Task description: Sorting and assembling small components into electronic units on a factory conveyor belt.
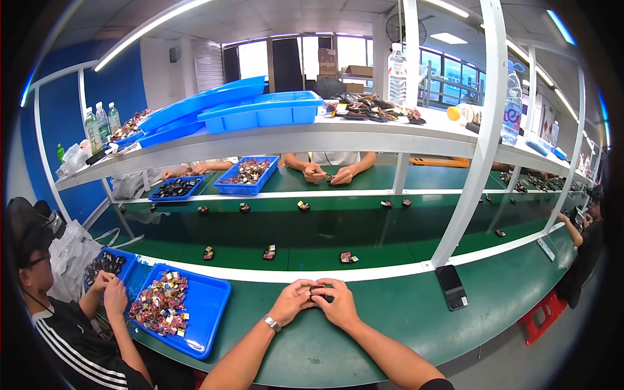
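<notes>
Left grip: our left hand [291, 302] rests on the green table [390, 318], fingers curled inward and pinching one end of a small dark part [318, 290]. A metal wristwatch [272, 323] sits on that wrist.
Right grip: our right hand [338, 304] meets the left one, its fingers clenched on the other end of the same small dark part.
Held thing: the small dark part lies between both grips, at the fingertips, just above the table; we cannot make out its shape in detail.
Left of the grips: a blue tray [207, 318] holding a heap of small multicoloured pieces [159, 304] lies near the left hand, on the table.
Further left: a second person's hands [109, 289] work over another blue tray [125, 263] filled with dark parts.
Right of the grips: a black phone [451, 286] lies flat on the table, well apart from the right hand.
Ahead of the grips: a white edge strip [364, 273] runs just beyond the fingertips, and past it a green conveyor belt [312, 231] carries scattered small parts, the nearest one [348, 258] just ahead of the right hand.
Across the belt: another person's hands [328, 174] are at work opposite us, with a blue bin [247, 175] beside them.
Overhead: a white shelf [292, 136] carries blue trays and bottles.
</notes>
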Action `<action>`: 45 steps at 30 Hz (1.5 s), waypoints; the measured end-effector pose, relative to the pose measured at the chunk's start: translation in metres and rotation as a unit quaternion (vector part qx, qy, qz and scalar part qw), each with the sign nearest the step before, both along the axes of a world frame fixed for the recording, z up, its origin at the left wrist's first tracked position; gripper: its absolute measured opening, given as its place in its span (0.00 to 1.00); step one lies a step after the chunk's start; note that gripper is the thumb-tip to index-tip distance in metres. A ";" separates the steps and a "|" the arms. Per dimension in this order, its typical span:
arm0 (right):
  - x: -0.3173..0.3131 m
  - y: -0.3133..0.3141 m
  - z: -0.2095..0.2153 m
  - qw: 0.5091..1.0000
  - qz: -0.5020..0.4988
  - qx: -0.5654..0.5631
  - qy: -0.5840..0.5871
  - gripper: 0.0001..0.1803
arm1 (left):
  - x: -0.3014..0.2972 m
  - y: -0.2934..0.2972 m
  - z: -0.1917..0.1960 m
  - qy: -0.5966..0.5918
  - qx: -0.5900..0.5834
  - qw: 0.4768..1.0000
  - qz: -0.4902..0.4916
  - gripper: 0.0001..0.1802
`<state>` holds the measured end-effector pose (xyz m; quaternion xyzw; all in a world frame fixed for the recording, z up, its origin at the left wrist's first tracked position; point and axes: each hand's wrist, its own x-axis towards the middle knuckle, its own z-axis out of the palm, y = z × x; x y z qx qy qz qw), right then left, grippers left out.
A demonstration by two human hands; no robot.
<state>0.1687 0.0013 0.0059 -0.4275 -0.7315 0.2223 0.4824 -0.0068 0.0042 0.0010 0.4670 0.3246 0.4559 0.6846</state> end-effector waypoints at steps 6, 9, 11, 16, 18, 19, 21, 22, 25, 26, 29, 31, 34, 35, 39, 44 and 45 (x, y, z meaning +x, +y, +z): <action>0.003 0.003 -0.005 1.000 0.017 -0.010 0.008 0.09 | 0.001 0.000 -0.001 0.012 -0.004 1.000 0.009 0.13; 0.001 0.003 -0.005 1.000 0.020 0.010 0.000 0.10 | 0.003 0.002 -0.004 -0.011 0.013 1.000 0.022 0.12; -0.002 0.002 0.000 0.998 0.027 0.047 -0.018 0.12 | 0.000 0.002 -0.004 -0.021 0.018 0.999 0.030 0.12; -0.003 -0.002 0.004 0.998 0.004 0.064 -0.020 0.12 | -0.001 0.004 -0.008 -0.072 0.027 0.997 0.011 0.12; -0.003 0.000 0.002 0.999 0.022 0.046 0.008 0.11 | -0.001 0.003 -0.009 -0.079 0.033 0.996 0.010 0.13; -0.002 0.000 0.001 0.999 0.021 0.045 0.009 0.11 | 0.000 0.003 -0.008 -0.078 0.032 0.996 0.008 0.13; -0.002 0.002 -0.001 0.998 0.014 0.053 0.027 0.11 | 0.002 0.002 -0.006 -0.085 0.030 0.996 0.006 0.12; -0.004 0.003 -0.002 0.998 0.014 0.052 0.028 0.11 | 0.002 0.002 -0.006 -0.084 0.029 0.996 0.006 0.12; -0.006 0.003 -0.004 0.998 0.020 0.033 0.041 0.11 | 0.005 0.001 -0.008 -0.073 0.034 0.996 0.028 0.12; -0.005 0.005 -0.003 0.998 0.023 0.048 0.030 0.11 | 0.006 0.002 -0.008 -0.066 0.034 0.996 0.046 0.12; -0.003 0.008 0.000 0.997 0.027 0.072 0.006 0.11 | 0.007 0.004 -0.009 -0.068 0.045 0.994 0.069 0.13; -0.004 0.007 0.001 0.998 0.019 0.053 0.001 0.12 | 0.009 0.001 -0.004 -0.071 0.030 0.996 0.054 0.14; -0.006 0.001 0.010 0.995 -0.002 0.098 -0.003 0.10 | 0.004 0.002 -0.007 -0.055 0.024 0.997 0.052 0.14; -0.007 0.001 0.013 0.993 -0.013 0.120 -0.006 0.10 | 0.003 0.002 -0.008 -0.054 0.023 0.997 0.054 0.14; -0.002 0.005 0.012 0.986 -0.023 0.161 -0.041 0.08 | 0.006 0.002 -0.002 -0.040 0.011 0.998 0.045 0.14; 0.000 0.004 0.014 0.980 -0.023 0.190 -0.060 0.10 | 0.009 0.001 -0.001 -0.048 0.000 0.998 0.049 0.14; -0.002 0.003 0.014 0.980 -0.021 0.189 -0.060 0.10 | 0.008 0.001 -0.002 -0.048 0.000 0.998 0.051 0.14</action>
